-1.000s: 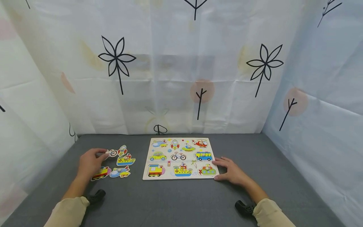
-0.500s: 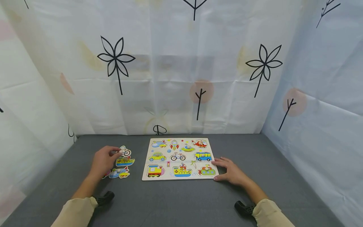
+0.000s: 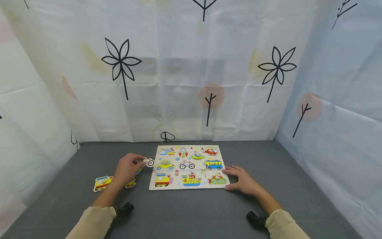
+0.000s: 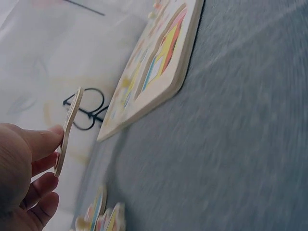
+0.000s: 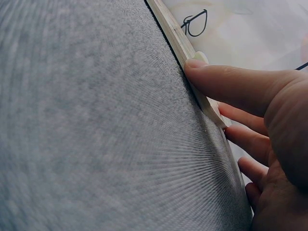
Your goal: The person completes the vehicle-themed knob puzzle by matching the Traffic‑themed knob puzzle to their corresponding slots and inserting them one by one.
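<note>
My left hand (image 3: pixel 128 167) pinches a bicycle puzzle piece (image 3: pixel 150 162) between thumb and fingers, raised just off the left edge of the wooden puzzle board (image 3: pixel 176 188). From the left wrist view, the piece (image 4: pixel 69 130) appears edge-on. Printed vehicles cover the board, among them a bicycle picture (image 3: pixel 187 165) in the middle. My right hand (image 3: pixel 243 181) touches the board's near right corner, thumb and fingers extended along its edge. In the right wrist view, the thumb (image 5: pixel 231 82) lies against that wooden edge.
Left of the board, a train piece (image 3: pixel 102 183) lies on the grey table (image 3: pixel 191 212). Plane and ship pieces are partly hidden behind my left hand and forearm. A printed white curtain (image 3: pixel 167 109) rises behind the table.
My left hand has carried the bicycle piece rightward from the loose pieces to the board's left edge, uncovering the train piece. My right hand stays at the board's corner.
</note>
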The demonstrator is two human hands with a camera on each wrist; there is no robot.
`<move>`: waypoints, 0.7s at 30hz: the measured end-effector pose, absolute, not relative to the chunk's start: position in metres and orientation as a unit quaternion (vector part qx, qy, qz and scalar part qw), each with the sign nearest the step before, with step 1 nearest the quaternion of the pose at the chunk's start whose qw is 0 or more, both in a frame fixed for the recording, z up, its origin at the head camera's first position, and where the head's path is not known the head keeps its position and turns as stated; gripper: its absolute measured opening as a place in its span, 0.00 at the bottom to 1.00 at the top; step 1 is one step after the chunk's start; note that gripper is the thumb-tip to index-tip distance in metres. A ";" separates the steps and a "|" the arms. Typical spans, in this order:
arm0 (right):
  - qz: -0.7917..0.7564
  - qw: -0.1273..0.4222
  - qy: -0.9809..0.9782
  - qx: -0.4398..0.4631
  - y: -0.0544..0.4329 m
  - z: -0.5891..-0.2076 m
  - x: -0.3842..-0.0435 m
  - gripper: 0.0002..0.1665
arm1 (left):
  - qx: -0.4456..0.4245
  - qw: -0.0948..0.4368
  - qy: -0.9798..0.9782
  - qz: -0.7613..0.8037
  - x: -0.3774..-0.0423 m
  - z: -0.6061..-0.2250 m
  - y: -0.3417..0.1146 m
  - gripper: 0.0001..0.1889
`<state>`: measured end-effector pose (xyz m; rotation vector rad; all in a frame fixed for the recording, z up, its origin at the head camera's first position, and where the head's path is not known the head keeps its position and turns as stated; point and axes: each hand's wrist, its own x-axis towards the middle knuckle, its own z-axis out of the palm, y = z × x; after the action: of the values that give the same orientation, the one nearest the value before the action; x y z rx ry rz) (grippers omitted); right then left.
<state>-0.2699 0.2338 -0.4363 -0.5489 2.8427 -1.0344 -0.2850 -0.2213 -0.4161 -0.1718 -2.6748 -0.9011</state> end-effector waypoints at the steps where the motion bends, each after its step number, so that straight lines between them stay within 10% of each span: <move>1: -0.337 0.033 0.924 -0.178 0.234 -0.436 -0.270 0.40 | -0.058 0.152 -0.934 -0.317 -0.285 -0.416 -0.218 0.12; 21: -0.340 0.033 0.923 -0.179 0.233 -0.436 -0.270 0.41 | -0.065 0.112 -0.929 -0.347 -0.305 -0.432 -0.165 0.11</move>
<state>-0.2698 0.2334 -0.4363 -0.5518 2.8395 -1.0466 -0.3052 -0.1653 -0.4324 -0.1908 -2.7264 -1.0200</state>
